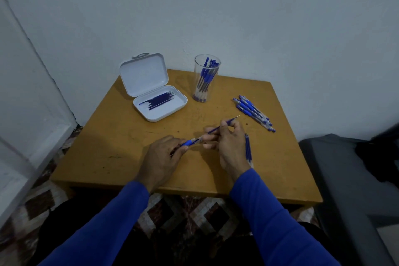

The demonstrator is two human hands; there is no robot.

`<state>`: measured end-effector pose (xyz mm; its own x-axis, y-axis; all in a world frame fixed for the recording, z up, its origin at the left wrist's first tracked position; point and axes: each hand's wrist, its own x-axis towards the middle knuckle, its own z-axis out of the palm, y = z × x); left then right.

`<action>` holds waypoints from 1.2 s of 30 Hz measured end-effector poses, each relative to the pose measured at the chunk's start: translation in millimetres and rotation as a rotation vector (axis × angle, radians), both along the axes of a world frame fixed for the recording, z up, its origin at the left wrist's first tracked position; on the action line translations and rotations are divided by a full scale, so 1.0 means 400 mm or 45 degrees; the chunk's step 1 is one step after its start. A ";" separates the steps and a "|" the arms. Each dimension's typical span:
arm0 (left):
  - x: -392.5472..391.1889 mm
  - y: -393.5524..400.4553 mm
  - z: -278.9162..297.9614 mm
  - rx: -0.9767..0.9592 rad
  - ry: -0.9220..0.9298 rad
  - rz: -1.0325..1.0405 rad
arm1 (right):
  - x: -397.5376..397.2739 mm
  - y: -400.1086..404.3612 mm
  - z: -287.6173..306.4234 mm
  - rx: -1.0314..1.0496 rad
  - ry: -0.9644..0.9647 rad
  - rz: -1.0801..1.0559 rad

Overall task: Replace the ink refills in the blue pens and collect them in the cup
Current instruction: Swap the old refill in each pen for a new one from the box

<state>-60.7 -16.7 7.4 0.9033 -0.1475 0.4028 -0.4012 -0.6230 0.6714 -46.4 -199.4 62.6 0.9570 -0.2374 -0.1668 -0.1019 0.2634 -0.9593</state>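
My left hand [165, 153] grips a blue pen barrel [190, 142] by its blue grip, above the middle of the wooden table [129, 147]. My right hand [226, 142] pinches a thin blue ink refill [226, 122], its metal tip pointing up and to the right, its lower end at the barrel's mouth. A clear cup [206, 79] at the back holds several blue pens. Several more blue pens [253, 112] lie in a loose pile at the right. An open white case [159, 102] at the back left holds several refills. Two loose refills [248, 149] lie right of my right hand.
A white wall stands close behind the table. A dark grey seat [345, 175] is at the right edge. A patterned rug [183, 211] shows below the table's front edge, and a white panel [26, 136] leans at the left.
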 end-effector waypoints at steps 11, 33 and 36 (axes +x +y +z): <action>0.000 -0.006 0.001 -0.003 0.077 0.064 | -0.012 -0.058 -0.039 -1.224 0.117 -0.110; 0.008 -0.032 -0.001 -0.011 0.069 0.159 | -0.025 -0.147 -0.060 -1.684 0.239 0.009; 0.008 -0.033 0.001 0.024 0.055 0.157 | -0.030 -0.149 -0.064 -1.823 0.209 -0.041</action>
